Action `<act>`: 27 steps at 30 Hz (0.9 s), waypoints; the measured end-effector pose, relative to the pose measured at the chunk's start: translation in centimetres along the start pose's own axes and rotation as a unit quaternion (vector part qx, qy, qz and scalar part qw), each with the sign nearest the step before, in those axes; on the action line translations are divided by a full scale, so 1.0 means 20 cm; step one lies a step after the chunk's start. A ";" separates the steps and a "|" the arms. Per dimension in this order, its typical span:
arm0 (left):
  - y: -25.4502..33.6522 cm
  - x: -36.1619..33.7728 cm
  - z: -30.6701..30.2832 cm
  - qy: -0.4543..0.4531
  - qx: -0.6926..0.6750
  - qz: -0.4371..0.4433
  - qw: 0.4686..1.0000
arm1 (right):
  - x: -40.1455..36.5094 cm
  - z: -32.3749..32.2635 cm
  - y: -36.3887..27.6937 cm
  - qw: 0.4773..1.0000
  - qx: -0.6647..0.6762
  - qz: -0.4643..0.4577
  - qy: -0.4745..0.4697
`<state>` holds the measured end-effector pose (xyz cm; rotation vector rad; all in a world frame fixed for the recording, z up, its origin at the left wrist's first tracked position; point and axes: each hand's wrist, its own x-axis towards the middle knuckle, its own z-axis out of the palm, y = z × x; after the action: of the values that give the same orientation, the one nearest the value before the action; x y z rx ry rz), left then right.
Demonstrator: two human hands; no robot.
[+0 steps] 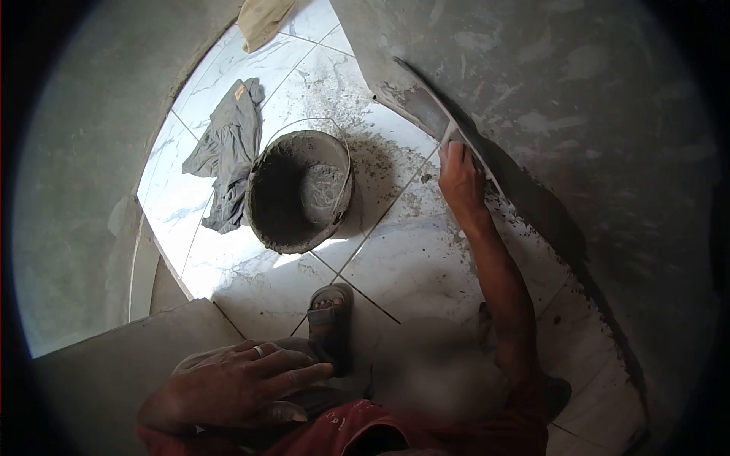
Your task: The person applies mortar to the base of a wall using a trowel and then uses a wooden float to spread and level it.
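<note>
My right hand (461,176) is closed round the handle of a long, flat trowel (473,148), whose blade lies along the foot of the grey plastered wall (547,91). Damp, darker plaster runs along the wall's lower edge beside the blade. My left hand (247,382) rests over my knee at the lower left, fingers extended, a ring on one of them, with nothing held. Between the wall and a crumpled grey cloth (232,148) is a black bucket (323,190), mortar-smeared inside, its wire handle raised.
White tiles (395,258) with dark joints cover the floor, with crumbs of mortar scattered near the bucket and wall. A beige cloth (262,21) lies at the top. My sandalled foot (330,315) is below the bucket. A low grey ledge (129,365) stands at the lower left.
</note>
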<state>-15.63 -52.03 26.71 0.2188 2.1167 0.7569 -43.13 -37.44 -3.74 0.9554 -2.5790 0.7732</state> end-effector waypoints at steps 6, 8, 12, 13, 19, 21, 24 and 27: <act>0.00 -0.03 0.02 0.003 -0.010 -0.012 1.000 | 0.00 0.35 0.01 0.988 -0.076 -0.136 0.004; 0.02 -0.03 0.02 0.003 -0.003 -0.024 1.000 | 0.08 0.44 -0.02 0.979 -0.159 -0.111 -0.067; 0.01 -0.04 0.03 0.012 -0.018 -0.025 0.999 | 0.18 0.44 0.00 0.988 -0.017 -0.001 -0.154; 0.00 -0.05 0.03 0.012 -0.028 -0.025 0.999 | 0.16 0.40 0.01 0.994 0.002 -0.022 -0.111; -0.04 -0.07 0.04 0.016 -0.044 -0.043 0.998 | 0.02 0.35 0.03 0.996 -0.021 -0.082 -0.033; -0.05 -0.08 0.05 0.016 -0.044 -0.039 0.998 | -0.02 0.43 0.04 0.985 -0.103 -0.140 -0.001; -0.03 -0.07 0.05 0.017 -0.035 -0.038 0.999 | 0.04 0.57 0.02 0.978 -0.161 -0.119 0.052; -0.02 -0.06 0.04 0.013 -0.030 -0.036 0.999 | 0.11 0.55 -0.03 0.992 -0.106 -0.065 -0.007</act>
<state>-14.13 -52.51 26.89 0.0994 2.1114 0.7825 -45.27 -45.23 -11.57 1.0500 -2.5178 0.4507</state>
